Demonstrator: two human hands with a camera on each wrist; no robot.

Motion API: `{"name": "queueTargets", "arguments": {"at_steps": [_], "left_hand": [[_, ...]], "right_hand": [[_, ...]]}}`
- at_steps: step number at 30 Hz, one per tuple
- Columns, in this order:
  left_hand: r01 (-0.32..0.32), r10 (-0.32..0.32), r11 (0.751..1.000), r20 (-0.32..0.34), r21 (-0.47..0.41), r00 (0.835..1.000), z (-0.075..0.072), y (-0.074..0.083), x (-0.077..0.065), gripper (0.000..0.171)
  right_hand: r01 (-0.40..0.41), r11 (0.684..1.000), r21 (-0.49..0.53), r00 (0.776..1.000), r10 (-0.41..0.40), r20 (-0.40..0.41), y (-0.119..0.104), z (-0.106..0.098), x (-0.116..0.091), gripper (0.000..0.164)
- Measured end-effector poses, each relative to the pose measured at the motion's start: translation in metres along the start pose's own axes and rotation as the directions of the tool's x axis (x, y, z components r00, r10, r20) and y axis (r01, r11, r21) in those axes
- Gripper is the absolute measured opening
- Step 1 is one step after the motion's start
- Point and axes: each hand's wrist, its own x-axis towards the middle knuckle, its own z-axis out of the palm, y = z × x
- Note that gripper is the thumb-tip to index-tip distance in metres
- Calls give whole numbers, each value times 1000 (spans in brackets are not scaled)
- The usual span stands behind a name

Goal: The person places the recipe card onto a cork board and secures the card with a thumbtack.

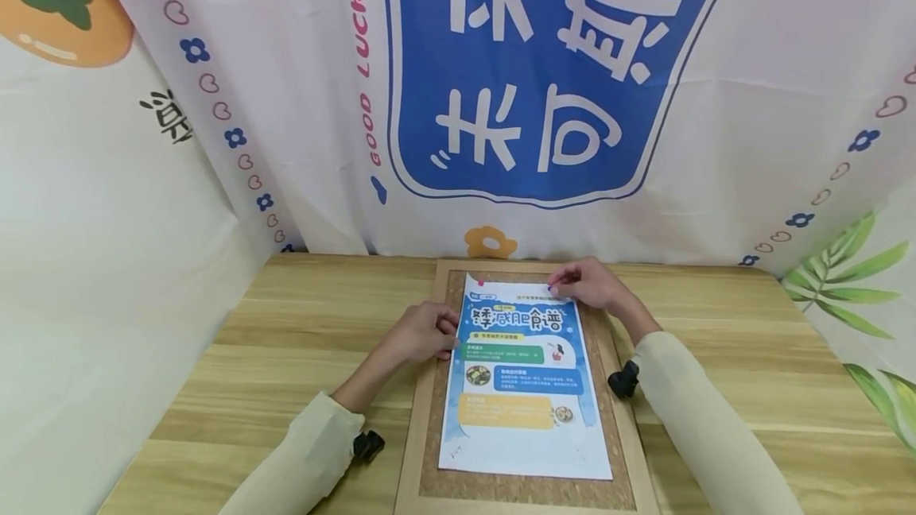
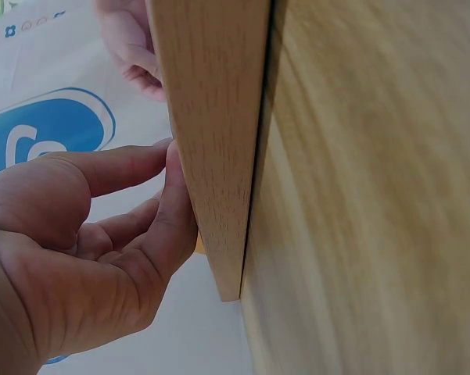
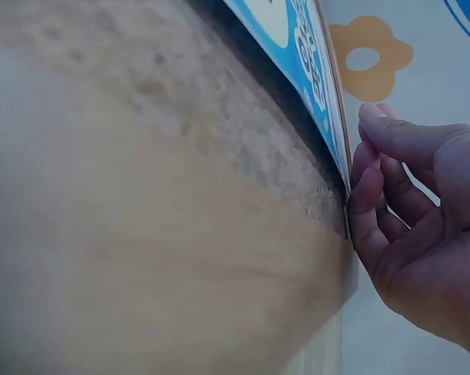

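A printed paper poster (image 1: 525, 451) lies on a cork board (image 1: 515, 489) with a wooden frame (image 1: 415, 451). At its top left corner sits a pink push pin (image 1: 480, 283). My left hand (image 1: 424, 331) pinches the poster's left edge between thumb and fingers; in the left wrist view the hand (image 2: 102, 234) is right beside the frame's side. At the top right corner my right hand (image 1: 590, 284) holds a small dark blue push pin (image 1: 550, 288) at its fingertips. From the right wrist, the thumb and fingers of that hand (image 3: 422, 211) meet over the poster's edge (image 3: 297, 74), with the pin hidden.
The board rests on a wood-grain table (image 1: 286, 340), its far end close to a printed cloth backdrop (image 1: 315, 141). Each sleeve carries a black clip-like device near the wrist, one on the left (image 1: 368, 446) and one on the right (image 1: 624, 379).
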Motion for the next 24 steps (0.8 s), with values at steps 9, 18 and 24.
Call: {"name": "queueTargets", "arguments": {"at_steps": [9, 18, 24], "left_hand": [[-12, 12, 1000, -1, -16, 1000, 2, -1, 0, 22], [-6, 6, 1000, -2, -15, 1000, 0, 0, 0, 23], [-17, 18, 1000, 7, -7, 1000, 0, -1, -1, 24]], "right_hand": [[-4, 1000, -27, 999, 6, 49, 2, 0, 11, 18], [-19, 999, -29, 995, 21, 93, 1, -2, 20, 17], [6, 999, -45, 994, -2, 107, 0, -1, 23, 15]]}}
